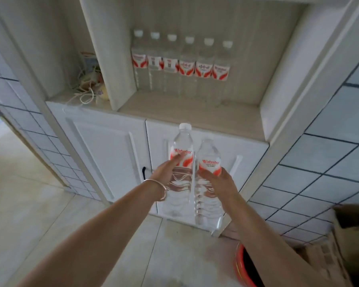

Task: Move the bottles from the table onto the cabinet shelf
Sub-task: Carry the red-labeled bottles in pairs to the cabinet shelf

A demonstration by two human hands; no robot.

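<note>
My left hand (166, 170) is shut on a clear water bottle with a red-and-white label (181, 146), held upright in front of the white cabinet. My right hand (220, 181) grips a second such bottle (208, 154), tilted slightly, right beside the first. Both bottles are below the shelf's front edge. Several more labelled bottles (180, 61) stand in a row against the back wall of the open cabinet shelf (174, 112), from its left side to past the middle.
The white cabinet doors (104, 146) are closed below the shelf. A left niche holds tangled cords and small items (89, 83). A red bucket (243, 264) and a cardboard box (348, 228) sit at lower right. Tiled walls flank the cabinet.
</note>
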